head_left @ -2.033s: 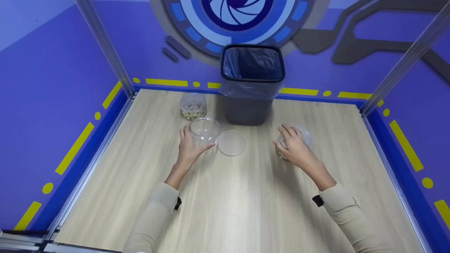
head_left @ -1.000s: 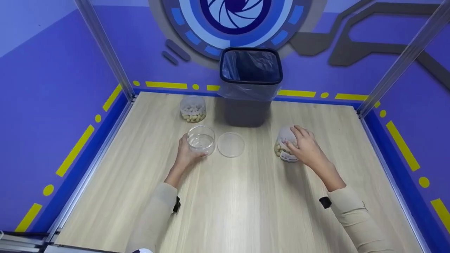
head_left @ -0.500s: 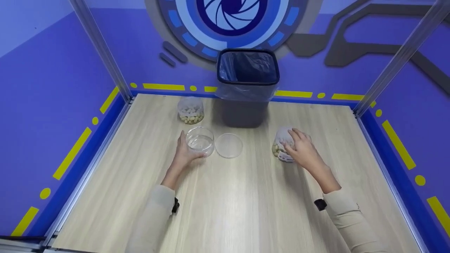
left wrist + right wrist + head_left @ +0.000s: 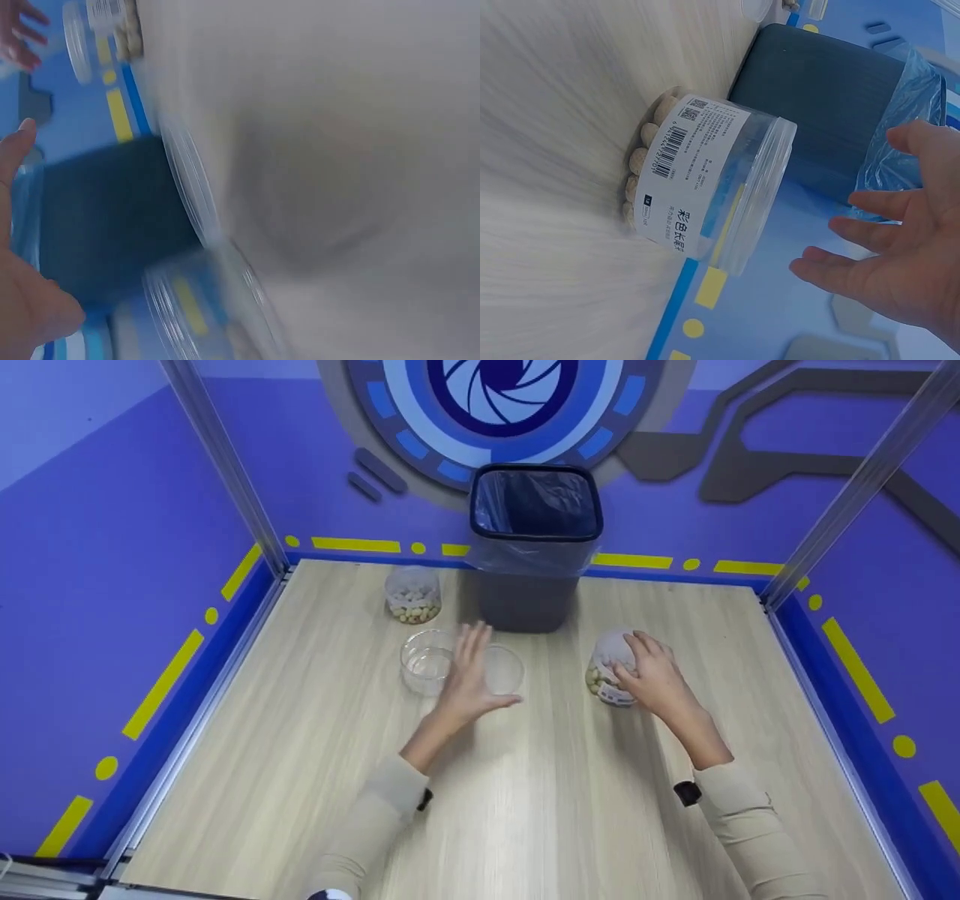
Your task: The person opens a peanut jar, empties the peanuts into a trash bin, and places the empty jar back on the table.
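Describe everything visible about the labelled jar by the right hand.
The labelled jar is clear plastic with a clear lid, standing upright on the wooden table, right of the bin. A white label with barcode, QR code and print wraps it. Pale round pieces fill only its bottom. In the wrist view the right hand hovers open beside the lid, not gripping.

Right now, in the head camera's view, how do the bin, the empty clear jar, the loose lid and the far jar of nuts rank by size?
1. Bin, by far the largest.
2. Empty clear jar and loose lid: alike in width, and the left hand partly covers both, so no ranking.
3. Far jar of nuts, slightly smaller, though it stands farther away.
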`<state>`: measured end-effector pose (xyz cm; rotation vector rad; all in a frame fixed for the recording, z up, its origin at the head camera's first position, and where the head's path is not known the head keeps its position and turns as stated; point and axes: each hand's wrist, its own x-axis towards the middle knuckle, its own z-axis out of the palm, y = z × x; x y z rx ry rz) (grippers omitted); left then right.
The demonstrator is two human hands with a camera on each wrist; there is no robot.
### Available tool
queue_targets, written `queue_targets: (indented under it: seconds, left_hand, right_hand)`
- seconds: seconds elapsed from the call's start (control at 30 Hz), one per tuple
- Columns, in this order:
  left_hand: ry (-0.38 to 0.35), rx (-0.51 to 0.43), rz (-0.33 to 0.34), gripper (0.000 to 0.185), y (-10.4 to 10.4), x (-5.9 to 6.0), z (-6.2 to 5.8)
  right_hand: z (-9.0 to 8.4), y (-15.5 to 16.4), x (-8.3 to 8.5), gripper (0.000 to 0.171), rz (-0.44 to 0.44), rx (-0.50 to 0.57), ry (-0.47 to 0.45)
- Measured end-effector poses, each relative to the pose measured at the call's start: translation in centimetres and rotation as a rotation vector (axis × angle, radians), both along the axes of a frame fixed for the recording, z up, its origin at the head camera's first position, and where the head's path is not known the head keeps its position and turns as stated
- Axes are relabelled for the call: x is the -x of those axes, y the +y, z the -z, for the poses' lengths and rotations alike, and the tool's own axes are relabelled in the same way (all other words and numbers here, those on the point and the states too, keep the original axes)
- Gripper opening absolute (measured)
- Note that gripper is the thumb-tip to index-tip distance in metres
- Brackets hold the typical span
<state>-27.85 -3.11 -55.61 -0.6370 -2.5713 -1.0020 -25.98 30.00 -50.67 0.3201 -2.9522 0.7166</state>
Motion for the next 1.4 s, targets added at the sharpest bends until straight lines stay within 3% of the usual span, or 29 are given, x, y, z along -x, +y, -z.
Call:
queue_targets:
  seconds: [0.2, 0.4, 0.53, 0.67, 0.87, 1.1, 1.3, 1.4]
  left_hand:
    - [-0.045, 0.044, 0.131, 0.13, 6.5, -0.2, 1.3]
    - [-0.231, -0.029, 0.219, 0.125, 11.4, 0.1, 2.8]
    - [-0.356, -0.133, 0.179, 0.122, 14.4, 0.8, 3.7]
    - [-0.409, -0.209, 0.123, 0.12, 17.0, 1.6, 4.4]
    - [-0.454, -0.221, 0.092, 0.121, 19.0, 2.7, 4.9]
    - [-0.437, -0.256, 0.039, 0.126, 20.4, 4.0, 5.1]
    - [-0.406, -0.325, -0.008, 0.1, 21.0, 4.1, 5.6]
    - [-0.388, -0.327, -0.027, 0.1, 20.8, 4.0, 5.7]
  right_hand:
    - [0.2, 0.5, 0.0, 0.062, 0.024, 0.029, 0.002]
    - [0.3, 0.7, 0.0, 0.061, 0.037, 0.02, 0.003]
    - [0.3, 0.7, 0.4, 0.062, 0.042, 0.015, 0.003]
    - [0.4, 0.8, 0.7, 0.063, 0.048, 0.016, 0.011]
    - [1.0, 0.4, 1.1, 0.064, 0.05, 0.009, 0.017]
    - [0.9, 0.3, 1.6, 0.066, 0.047, 0.012, -0.019]
    - [0.9, 0.6, 1.8, 0.066, 0.057, 0.002, -0.006]
    - [0.8, 0.7, 1.6, 0.066, 0.056, -0.002, -0.002]
